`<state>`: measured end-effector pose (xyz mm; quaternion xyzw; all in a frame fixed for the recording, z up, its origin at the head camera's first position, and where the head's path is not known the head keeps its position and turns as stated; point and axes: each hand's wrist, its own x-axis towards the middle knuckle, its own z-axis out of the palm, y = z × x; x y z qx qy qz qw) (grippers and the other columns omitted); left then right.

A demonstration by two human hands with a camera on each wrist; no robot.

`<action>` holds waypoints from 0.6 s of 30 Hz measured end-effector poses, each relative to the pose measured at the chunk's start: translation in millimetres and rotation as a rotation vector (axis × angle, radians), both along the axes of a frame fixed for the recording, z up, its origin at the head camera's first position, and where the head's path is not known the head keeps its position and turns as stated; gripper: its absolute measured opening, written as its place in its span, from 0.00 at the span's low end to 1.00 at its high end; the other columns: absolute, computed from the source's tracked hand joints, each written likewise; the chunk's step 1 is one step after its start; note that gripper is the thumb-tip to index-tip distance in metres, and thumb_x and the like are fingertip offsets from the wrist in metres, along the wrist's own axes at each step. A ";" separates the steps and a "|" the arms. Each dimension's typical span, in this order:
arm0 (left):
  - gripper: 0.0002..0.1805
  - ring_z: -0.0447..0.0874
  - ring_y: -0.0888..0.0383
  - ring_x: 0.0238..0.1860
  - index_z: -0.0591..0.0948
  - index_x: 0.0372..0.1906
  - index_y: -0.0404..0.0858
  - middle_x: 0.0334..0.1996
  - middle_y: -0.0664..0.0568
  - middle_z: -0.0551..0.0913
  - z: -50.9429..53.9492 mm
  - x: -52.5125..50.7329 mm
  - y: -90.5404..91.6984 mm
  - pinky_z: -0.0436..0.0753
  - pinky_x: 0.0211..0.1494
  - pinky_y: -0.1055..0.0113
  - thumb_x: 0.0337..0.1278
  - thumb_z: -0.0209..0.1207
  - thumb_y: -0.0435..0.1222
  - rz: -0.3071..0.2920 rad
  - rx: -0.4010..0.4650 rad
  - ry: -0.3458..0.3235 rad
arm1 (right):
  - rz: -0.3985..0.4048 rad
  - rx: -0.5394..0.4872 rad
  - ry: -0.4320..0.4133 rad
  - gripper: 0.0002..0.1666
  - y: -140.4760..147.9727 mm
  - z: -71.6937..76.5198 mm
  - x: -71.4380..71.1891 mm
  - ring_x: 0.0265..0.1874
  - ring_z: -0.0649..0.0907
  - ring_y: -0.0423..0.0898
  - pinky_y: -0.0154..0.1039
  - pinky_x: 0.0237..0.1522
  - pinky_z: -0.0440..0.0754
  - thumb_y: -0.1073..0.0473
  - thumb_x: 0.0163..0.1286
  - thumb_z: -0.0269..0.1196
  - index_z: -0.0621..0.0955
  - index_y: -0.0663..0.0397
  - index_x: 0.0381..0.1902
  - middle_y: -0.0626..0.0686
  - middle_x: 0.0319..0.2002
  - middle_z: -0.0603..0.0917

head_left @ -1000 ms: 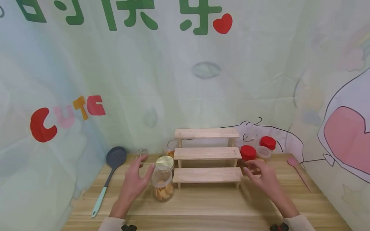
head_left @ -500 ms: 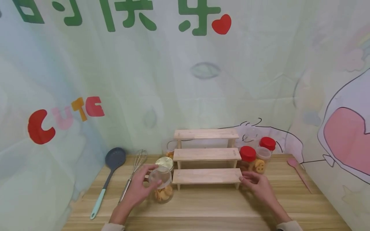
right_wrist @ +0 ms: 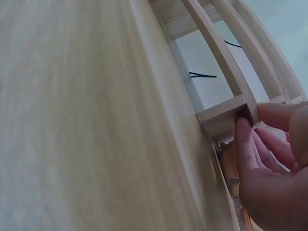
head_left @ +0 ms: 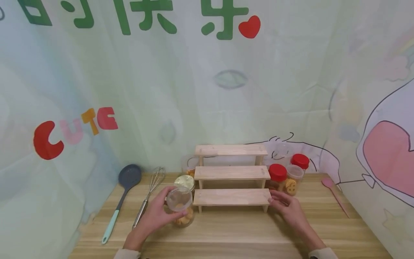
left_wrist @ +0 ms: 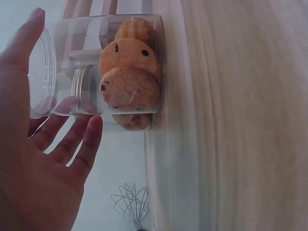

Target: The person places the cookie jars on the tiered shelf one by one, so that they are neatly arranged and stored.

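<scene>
My left hand [head_left: 154, 216] curls around the upper part of a clear jar [head_left: 179, 200] left of the wooden stepped rack [head_left: 232, 196]. In the left wrist view, the thumb of the hand [left_wrist: 41, 178] lies on one side of the jar [left_wrist: 67, 45] and the fingers on the other; round orange cookies [left_wrist: 130, 89] fill its lower part. At the right end of the rack's lowest step, my right hand [head_left: 290, 213] pinches the edge. The right wrist view has the hand [right_wrist: 274, 180] with thumb and fingers on the rack's corner [right_wrist: 224, 113].
Behind the held jar are a gold-lidded jar [head_left: 185, 181] and another jar [head_left: 191, 166]. Red-lidded jars [head_left: 277, 172] and a cookie jar [head_left: 293, 180] stand right of the rack. A ladle [head_left: 130, 176] and whisk [head_left: 149, 194] lie left, a pink spoon [head_left: 336, 196] right.
My left hand has moved down and right onto the jar, its thumb passing in front. My right hand has moved slightly down from beside the red-lidded jar to the end of the lowest step.
</scene>
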<state>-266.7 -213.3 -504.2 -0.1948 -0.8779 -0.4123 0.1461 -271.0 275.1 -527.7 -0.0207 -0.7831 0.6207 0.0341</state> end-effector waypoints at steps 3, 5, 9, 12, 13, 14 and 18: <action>0.45 0.86 0.49 0.57 0.76 0.70 0.44 0.61 0.48 0.86 0.9 0.5 0.0 0.88 0.49 0.64 0.49 0.83 0.54 0.003 -0.006 -0.010 | 0.001 0.006 0.006 0.31 0.4 -1.2 1.1 0.48 0.86 0.29 0.24 0.52 0.85 0.56 0.76 0.72 0.81 0.62 0.72 0.64 0.61 0.88; 0.46 0.86 0.49 0.58 0.76 0.70 0.44 0.61 0.49 0.85 4.0 1.4 0.1 0.87 0.50 0.65 0.49 0.83 0.55 0.007 -0.007 -0.022 | 0.006 0.017 0.005 0.31 1.0 -1.9 1.1 0.49 0.86 0.29 0.24 0.52 0.85 0.56 0.76 0.72 0.81 0.61 0.71 0.63 0.61 0.88; 0.45 0.85 0.52 0.59 0.76 0.70 0.45 0.60 0.52 0.85 15.0 2.3 0.5 0.87 0.53 0.63 0.49 0.83 0.56 0.040 -0.007 -0.012 | 0.042 0.006 -0.024 0.32 4.3 -1.5 -1.5 0.50 0.86 0.31 0.26 0.53 0.86 0.54 0.77 0.71 0.79 0.61 0.73 0.62 0.63 0.87; 0.44 0.84 0.53 0.57 0.76 0.70 0.46 0.59 0.51 0.85 26.7 1.4 2.1 0.86 0.54 0.60 0.50 0.82 0.54 0.062 0.014 0.026 | 0.064 -0.005 -0.060 0.34 6.9 2.1 -3.2 0.52 0.87 0.34 0.26 0.54 0.86 0.51 0.77 0.71 0.77 0.59 0.75 0.62 0.65 0.86; 0.43 0.84 0.53 0.57 0.76 0.70 0.46 0.59 0.51 0.85 30.5 0.7 3.1 0.85 0.54 0.59 0.51 0.82 0.53 0.064 0.028 0.042 | 0.068 -0.004 -0.071 0.35 7.5 3.4 -3.3 0.53 0.87 0.34 0.26 0.54 0.85 0.50 0.77 0.70 0.77 0.58 0.75 0.61 0.66 0.85; 0.43 0.84 0.53 0.56 0.76 0.70 0.46 0.59 0.51 0.85 34.4 0.2 4.5 0.85 0.53 0.58 0.52 0.82 0.53 0.069 0.040 0.051 | 0.065 0.001 -0.077 0.35 7.9 4.2 -3.1 0.53 0.87 0.34 0.26 0.54 0.85 0.49 0.77 0.71 0.77 0.58 0.75 0.61 0.66 0.85; 0.43 0.83 0.52 0.55 0.75 0.72 0.46 0.60 0.50 0.85 48.5 -2.5 13.4 0.83 0.54 0.54 0.54 0.81 0.52 0.087 0.074 0.078 | 0.067 0.037 -0.089 0.36 7.3 5.2 0.0 0.54 0.87 0.35 0.24 0.55 0.84 0.46 0.76 0.71 0.78 0.55 0.76 0.62 0.68 0.85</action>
